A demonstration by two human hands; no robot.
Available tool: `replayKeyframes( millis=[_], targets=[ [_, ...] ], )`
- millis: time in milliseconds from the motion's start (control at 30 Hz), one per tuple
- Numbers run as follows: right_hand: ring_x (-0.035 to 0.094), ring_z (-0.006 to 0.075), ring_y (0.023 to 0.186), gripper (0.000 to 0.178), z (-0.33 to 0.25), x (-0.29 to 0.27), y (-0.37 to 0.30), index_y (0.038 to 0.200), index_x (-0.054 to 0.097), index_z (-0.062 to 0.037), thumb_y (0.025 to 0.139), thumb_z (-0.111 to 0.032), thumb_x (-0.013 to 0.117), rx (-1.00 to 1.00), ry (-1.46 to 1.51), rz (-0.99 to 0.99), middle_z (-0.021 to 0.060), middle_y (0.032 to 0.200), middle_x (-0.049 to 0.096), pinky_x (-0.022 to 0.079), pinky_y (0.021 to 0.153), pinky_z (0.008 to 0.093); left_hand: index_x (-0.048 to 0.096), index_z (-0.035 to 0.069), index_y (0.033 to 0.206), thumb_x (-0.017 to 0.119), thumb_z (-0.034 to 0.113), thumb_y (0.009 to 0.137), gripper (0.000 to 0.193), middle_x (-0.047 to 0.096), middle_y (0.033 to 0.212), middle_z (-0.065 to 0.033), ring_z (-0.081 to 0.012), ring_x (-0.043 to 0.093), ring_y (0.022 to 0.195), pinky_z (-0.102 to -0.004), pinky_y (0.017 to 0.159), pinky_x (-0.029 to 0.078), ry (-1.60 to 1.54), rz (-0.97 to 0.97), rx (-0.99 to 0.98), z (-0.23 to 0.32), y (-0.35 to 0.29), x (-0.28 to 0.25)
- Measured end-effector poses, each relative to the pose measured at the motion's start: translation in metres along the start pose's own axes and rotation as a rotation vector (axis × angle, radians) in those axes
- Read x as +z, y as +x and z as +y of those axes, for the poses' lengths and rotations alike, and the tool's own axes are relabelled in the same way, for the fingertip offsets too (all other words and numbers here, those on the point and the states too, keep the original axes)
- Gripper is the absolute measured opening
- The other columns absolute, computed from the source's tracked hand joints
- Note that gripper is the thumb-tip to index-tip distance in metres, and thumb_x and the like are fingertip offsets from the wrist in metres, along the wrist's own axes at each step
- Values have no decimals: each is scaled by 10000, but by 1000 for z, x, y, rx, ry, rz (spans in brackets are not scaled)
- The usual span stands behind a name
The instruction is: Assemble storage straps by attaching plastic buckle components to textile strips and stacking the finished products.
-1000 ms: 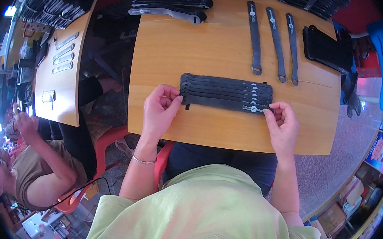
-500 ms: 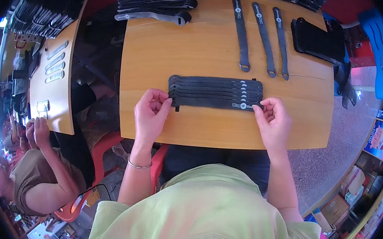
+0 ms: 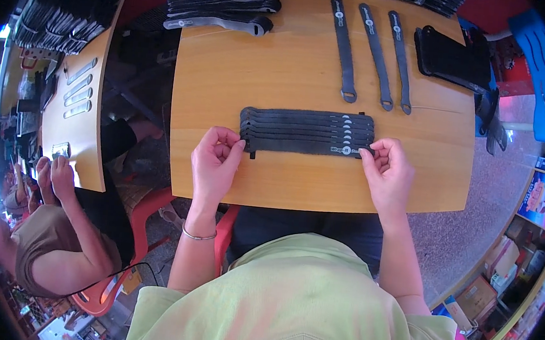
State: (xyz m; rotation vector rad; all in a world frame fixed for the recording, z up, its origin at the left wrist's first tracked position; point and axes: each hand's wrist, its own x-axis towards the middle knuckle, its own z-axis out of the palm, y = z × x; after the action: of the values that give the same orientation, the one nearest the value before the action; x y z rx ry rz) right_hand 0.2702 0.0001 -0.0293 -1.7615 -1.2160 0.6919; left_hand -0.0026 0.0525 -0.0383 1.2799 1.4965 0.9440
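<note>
A row of dark grey fabric straps (image 3: 296,123) lies overlapped like shingles on the wooden table in front of me, printed in white toward the right end. Its nearest strap (image 3: 294,147) runs lengthwise between my hands. At that strap's left end, my left hand (image 3: 215,160) is closed in a pinch of thumb and fingers. Its right end is pinched by my right hand (image 3: 390,175), the other fingers curled in. Small black tabs stick out at the row's lower left and upper right corners.
Three single straps (image 3: 368,55) with looped ends lie farther back, right of the middle. A stack of straps (image 3: 225,7) fills the back left; a flat black pile (image 3: 451,56) sits at the back right. To my left, a co-worker (image 3: 62,242) sits at another table (image 3: 86,147).
My hands and the straps stay where they were. The co-worker's hands have moved down slightly at the other table.
</note>
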Motion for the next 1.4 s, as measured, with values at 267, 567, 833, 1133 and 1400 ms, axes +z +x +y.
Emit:
replayKeyframes(
  millis=[267, 567, 833, 1133, 1400],
  targets=[
    [508, 55, 535, 191, 1, 1, 0, 866, 554, -32, 781, -42, 725, 3, -31, 11, 16, 673, 573, 416, 489, 211, 558, -15, 849, 626, -29, 831, 72, 543, 681, 28, 5, 460, 524, -158, 468, 332, 22, 2, -13, 3, -1, 0],
    [506, 68, 529, 198, -1, 1, -1, 866, 551, -30, 775, -42, 727, 11, -63, 7, 26, 673, 565, 419, 492, 223, 562, -8, 849, 632, -18, 831, 73, 543, 674, 26, 8, 447, 518, -166, 460, 324, 55, 4, -10, 0, -1, -1],
    [493, 99, 550, 237, -1, 0, 1, 880, 553, -25, 744, -34, 746, -63, -101, 38, 40, 743, 531, 428, 501, 233, 564, -6, 848, 632, -21, 829, 72, 546, 669, 28, 7, 459, 520, -161, 467, 338, 64, 13, -3, 2, -1, 0],
    [496, 106, 566, 244, 0, -1, 0, 869, 547, -23, 735, -29, 750, -90, -113, 51, 44, 758, 527, 438, 501, 242, 565, -10, 853, 632, -27, 828, 73, 546, 671, 27, 8, 462, 522, -157, 467, 337, 57, 16, 0, 2, -3, 2],
    [521, 98, 576, 185, 4, -2, -1, 863, 552, -25, 761, 12, 701, -46, -25, 55, 40, 743, 543, 441, 518, 228, 565, -12, 855, 617, -36, 835, 60, 550, 706, 20, 1, 469, 523, -164, 460, 338, 71, 16, 22, 3, -5, 1]
  ],
)
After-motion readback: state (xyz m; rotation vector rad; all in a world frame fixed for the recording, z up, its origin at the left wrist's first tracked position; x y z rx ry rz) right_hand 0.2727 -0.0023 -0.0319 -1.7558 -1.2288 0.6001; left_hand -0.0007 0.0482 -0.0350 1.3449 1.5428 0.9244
